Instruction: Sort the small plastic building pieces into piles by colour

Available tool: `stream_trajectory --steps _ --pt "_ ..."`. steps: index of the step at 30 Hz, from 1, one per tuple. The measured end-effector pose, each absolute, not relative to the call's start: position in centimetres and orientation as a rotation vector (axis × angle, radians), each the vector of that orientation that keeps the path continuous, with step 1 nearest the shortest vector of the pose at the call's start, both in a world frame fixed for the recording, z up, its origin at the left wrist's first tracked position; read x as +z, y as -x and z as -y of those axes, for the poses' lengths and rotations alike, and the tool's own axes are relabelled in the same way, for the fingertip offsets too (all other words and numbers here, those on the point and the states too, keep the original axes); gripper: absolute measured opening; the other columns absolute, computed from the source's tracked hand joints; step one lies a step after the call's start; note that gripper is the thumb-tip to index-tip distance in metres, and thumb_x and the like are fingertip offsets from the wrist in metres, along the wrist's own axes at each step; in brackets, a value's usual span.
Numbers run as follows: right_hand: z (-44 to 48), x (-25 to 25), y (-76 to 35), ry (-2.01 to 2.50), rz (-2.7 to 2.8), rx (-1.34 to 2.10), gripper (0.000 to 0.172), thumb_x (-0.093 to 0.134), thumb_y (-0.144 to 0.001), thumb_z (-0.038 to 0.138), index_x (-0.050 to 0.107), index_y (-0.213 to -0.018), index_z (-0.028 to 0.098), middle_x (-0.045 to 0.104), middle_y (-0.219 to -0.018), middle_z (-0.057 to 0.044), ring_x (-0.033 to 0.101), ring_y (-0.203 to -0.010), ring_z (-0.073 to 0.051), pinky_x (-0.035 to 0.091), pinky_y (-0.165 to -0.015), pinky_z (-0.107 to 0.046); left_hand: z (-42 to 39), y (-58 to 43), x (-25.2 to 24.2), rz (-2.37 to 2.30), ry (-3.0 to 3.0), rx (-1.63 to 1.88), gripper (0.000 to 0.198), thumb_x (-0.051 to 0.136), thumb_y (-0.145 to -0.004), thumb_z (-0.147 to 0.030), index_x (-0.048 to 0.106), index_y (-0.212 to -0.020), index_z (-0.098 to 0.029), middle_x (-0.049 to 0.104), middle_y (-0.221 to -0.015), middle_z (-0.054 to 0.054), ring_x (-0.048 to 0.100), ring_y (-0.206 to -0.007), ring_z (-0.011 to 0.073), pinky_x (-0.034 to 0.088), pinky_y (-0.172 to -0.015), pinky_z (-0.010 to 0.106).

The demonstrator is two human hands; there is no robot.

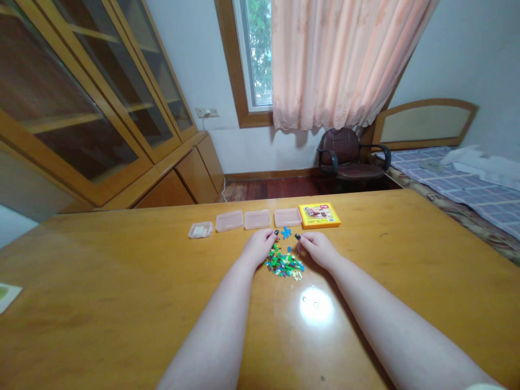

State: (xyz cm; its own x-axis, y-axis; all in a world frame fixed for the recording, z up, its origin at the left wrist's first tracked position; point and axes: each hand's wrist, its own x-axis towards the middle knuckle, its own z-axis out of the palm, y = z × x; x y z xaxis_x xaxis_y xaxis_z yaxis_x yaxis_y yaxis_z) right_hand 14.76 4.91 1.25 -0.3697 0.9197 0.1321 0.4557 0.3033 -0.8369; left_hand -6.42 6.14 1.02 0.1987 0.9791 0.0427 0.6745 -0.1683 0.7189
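Observation:
A small heap of tiny green, blue and pale pieces lies on the wooden table between my two hands. A blue piece sits just beyond the heap. My left hand rests at the heap's left edge, fingers curled with the fingertips toward the blue piece. My right hand rests at the heap's right edge, fingers curled likewise. What the fingers hold, if anything, is too small to make out.
Beyond the hands stand a row of clear plastic boxes, a smaller one, and a yellow box. A paper corner lies at the far left. A chair, bed and cabinet stand behind.

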Motion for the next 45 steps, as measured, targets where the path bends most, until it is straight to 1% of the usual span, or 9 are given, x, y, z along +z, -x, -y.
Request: stream_trajectory --steps 5,11,15,18,21,26,31,36,45 --pt "-4.6 1.9 -14.4 1.062 2.079 0.997 0.034 0.044 -0.088 0.038 0.068 -0.082 0.015 0.068 -0.079 -0.005 0.060 -0.075 -0.018 0.044 -0.070 -0.028 -6.3 6.5 0.8 -1.537 -1.941 0.712 0.037 0.039 -0.085 -0.040 0.067 -0.081 -0.016 0.068 -0.082 0.005 0.058 -0.077 0.0176 0.042 -0.068 0.025" --pt "-4.8 1.8 -14.2 1.186 1.969 0.909 0.031 0.044 -0.088 0.037 0.068 -0.091 0.017 0.068 -0.088 -0.007 0.060 -0.081 -0.020 0.044 -0.075 -0.031 -6.2 6.5 1.0 -1.526 -1.944 0.696 0.036 0.040 -0.085 -0.040 0.068 -0.083 -0.018 0.068 -0.083 0.004 0.058 -0.077 0.0176 0.042 -0.069 0.025" --pt "-4.9 1.5 -14.5 1.214 1.913 0.916 0.036 0.041 -0.088 0.038 0.066 -0.077 0.015 0.068 -0.077 -0.006 0.060 -0.073 -0.018 0.043 -0.068 -0.028 -6.2 6.5 1.0 -1.538 -1.923 0.695 0.036 0.040 -0.084 -0.041 0.068 -0.083 -0.017 0.069 -0.083 0.005 0.059 -0.077 0.0179 0.042 -0.067 0.025" --pt "-4.5 1.6 -14.5 1.172 1.953 1.075 0.042 0.042 -0.087 0.037 0.060 -0.056 0.015 0.062 -0.057 -0.003 0.056 -0.057 -0.014 0.042 -0.059 -0.025 -6.2 6.5 1.0 -1.533 -1.942 0.691 0.036 0.040 -0.085 -0.041 0.067 -0.083 -0.017 0.068 -0.083 0.005 0.059 -0.077 0.0176 0.042 -0.067 0.025" --pt "-4.0 2.0 -14.4 1.096 2.002 1.220 0.046 0.044 -0.085 0.039 0.054 -0.046 0.016 0.055 -0.045 -0.001 0.050 -0.046 -0.012 0.039 -0.051 -0.023 -6.3 6.5 0.8 -1.529 -1.965 0.686 0.036 0.039 -0.085 -0.040 0.067 -0.083 -0.018 0.068 -0.081 0.004 0.058 -0.076 0.0169 0.042 -0.067 0.025" --pt "-3.8 2.1 -14.4 1.046 2.095 1.255 0.046 0.046 -0.084 0.043 0.056 -0.049 0.015 0.057 -0.047 -0.002 0.050 -0.047 -0.012 0.038 -0.050 -0.022 -6.3 6.6 0.6 -1.522 -1.980 0.689 0.036 0.038 -0.086 -0.041 0.066 -0.082 -0.018 0.068 -0.081 0.004 0.058 -0.075 0.0167 0.042 -0.067 0.025" --pt "-4.3 1.9 -14.4 1.316 2.060 0.967 0.051 0.041 -0.085 0.046 0.051 -0.045 0.016 0.052 -0.043 -0.001 0.046 -0.043 -0.011 0.032 -0.047 -0.022 -6.3 6.6 0.6 -1.546 -1.958 0.655 0.038 0.039 -0.085 -0.042 0.067 -0.083 -0.017 0.069 -0.082 0.005 0.059 -0.076 0.0172 0.042 -0.066 0.025" --pt "-4.5 1.9 -14.5 1.404 1.957 0.834 0.049 0.039 -0.086 0.045 0.050 -0.047 0.017 0.052 -0.045 -0.001 0.046 -0.046 -0.012 0.030 -0.047 -0.022 -6.3 6.6 0.5 -1.555 -1.956 0.651 0.037 0.040 -0.086 -0.043 0.067 -0.083 -0.018 0.068 -0.082 0.004 0.059 -0.076 0.0171 0.041 -0.065 0.025" --pt "-4.5 1.7 -14.4 1.371 2.040 0.884 0.048 0.041 -0.086 0.044 0.051 -0.049 0.016 0.053 -0.046 0.000 0.047 -0.046 -0.012 0.031 -0.048 -0.023 -6.2 6.6 0.7 -1.539 -1.965 0.654 0.036 0.041 -0.085 -0.041 0.067 -0.082 -0.017 0.068 -0.080 0.004 0.058 -0.074 0.0161 0.041 -0.064 0.024"
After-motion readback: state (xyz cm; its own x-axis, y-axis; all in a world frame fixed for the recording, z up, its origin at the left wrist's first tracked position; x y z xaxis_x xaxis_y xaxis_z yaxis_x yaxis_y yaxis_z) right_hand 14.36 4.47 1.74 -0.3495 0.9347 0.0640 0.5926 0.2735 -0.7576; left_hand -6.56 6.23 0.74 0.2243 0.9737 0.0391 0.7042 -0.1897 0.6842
